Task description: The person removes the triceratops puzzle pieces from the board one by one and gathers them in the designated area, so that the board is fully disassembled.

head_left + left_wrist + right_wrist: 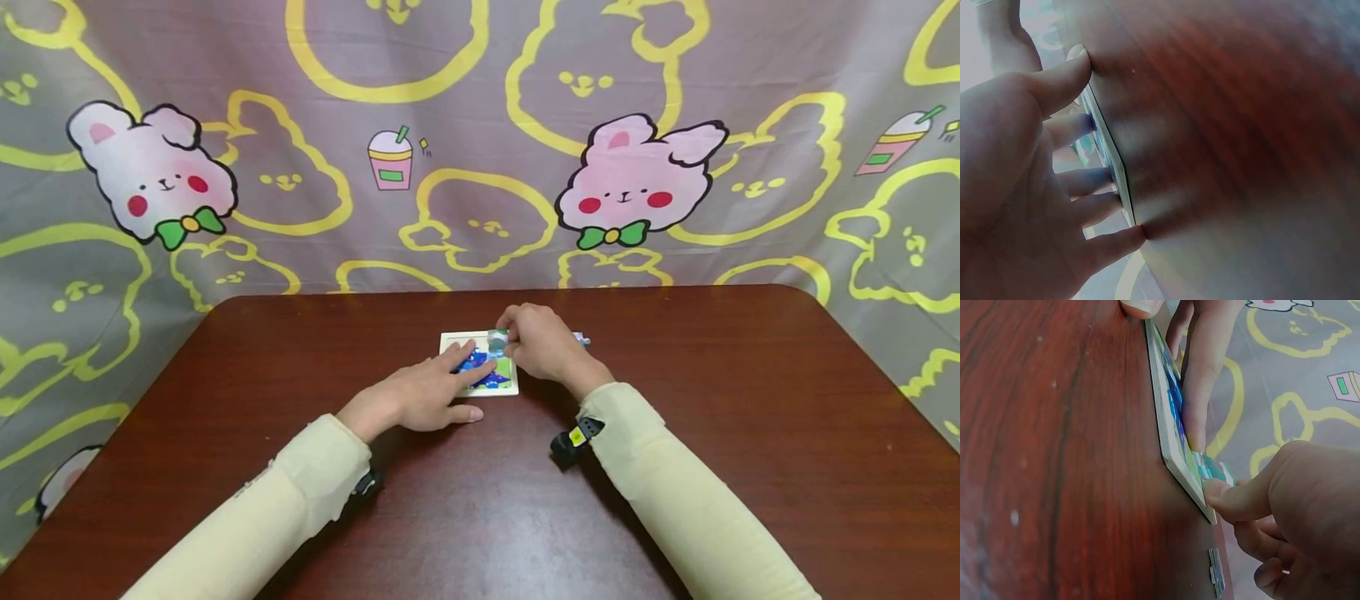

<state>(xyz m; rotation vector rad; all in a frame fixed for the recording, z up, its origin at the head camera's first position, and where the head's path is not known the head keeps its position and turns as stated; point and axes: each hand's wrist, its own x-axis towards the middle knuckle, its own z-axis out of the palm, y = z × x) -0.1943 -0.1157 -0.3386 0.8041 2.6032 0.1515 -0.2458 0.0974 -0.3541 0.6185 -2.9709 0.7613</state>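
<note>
A jigsaw puzzle in a white-rimmed tray point(501, 392) lies on the table, with blue and green picture parts showing. My left hand point(426, 393) rests on it with spread, mostly straight fingers. In the left wrist view the thumb point(1066, 78) reaches past the tray's near edge. At the tray's far right corner, my right hand point(546, 343) pinches a teal and white puzzle piece point(497, 339) between thumb and fingers. The right wrist view shows that piece point(1215, 469) tilted up, right by a left fingertip. Both hands cover part of the picture.
Just right of the tray, partly behind the right hand, lies another puzzle piece point(583, 339), seen edge-on in the right wrist view. The brown wooden table point(495, 500) ends at a patterned curtain point(480, 133) behind. A black strapped device point(573, 443) sits at the right wrist.
</note>
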